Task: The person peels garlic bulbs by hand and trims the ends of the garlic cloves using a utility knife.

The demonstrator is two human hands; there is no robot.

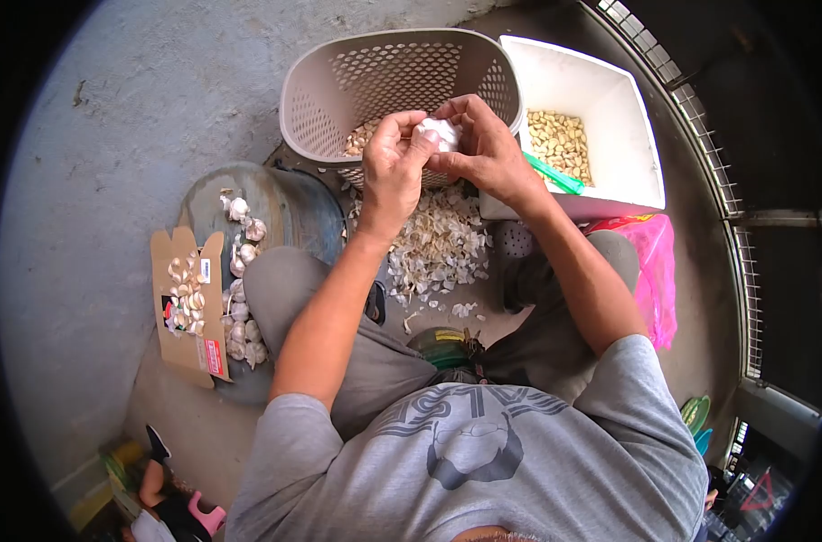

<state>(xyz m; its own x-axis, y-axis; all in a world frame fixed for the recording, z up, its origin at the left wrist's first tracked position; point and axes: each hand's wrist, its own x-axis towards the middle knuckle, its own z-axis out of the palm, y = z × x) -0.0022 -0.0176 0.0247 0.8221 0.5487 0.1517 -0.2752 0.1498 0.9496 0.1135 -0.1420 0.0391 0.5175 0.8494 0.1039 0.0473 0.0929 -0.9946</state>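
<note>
Left hand (pixel 395 163) and right hand (pixel 485 149) both pinched on one white garlic bulb (pixel 441 134), fingertips touching it from either side. Neither is spread wide; both grips narrow, thumbs on the side nearer me. Key relation: bulb sits between the two hands, so neither is clearly nearer; it's just right of my left fingertips and just left of my right ones. It reads roughly round; fingers cover too much to call a long axis. Seen from above it lines up with the near part of the basket (pixel 304 104); can't tell how high over it.

Inside the basket, far side of my left hand: small reddish-brown cloves (pixel 360 137), partly hidden by my fingers. Right of the basket: white box (pixel 614 131) with pale cloves (pixel 560 149) on its bottom, green handle (pixel 555 173) slanting at its near side, close to my right wrist. Below my hands: heap of loose skins (pixel 438 237) on the floor. Off my left knee: whole bulbs (pixel 237 312) in a row beside cardboard (pixel 183 352) carrying separated cloves (pixel 189 294). Pink bag (pixel 657 275) by my right knee.
</note>
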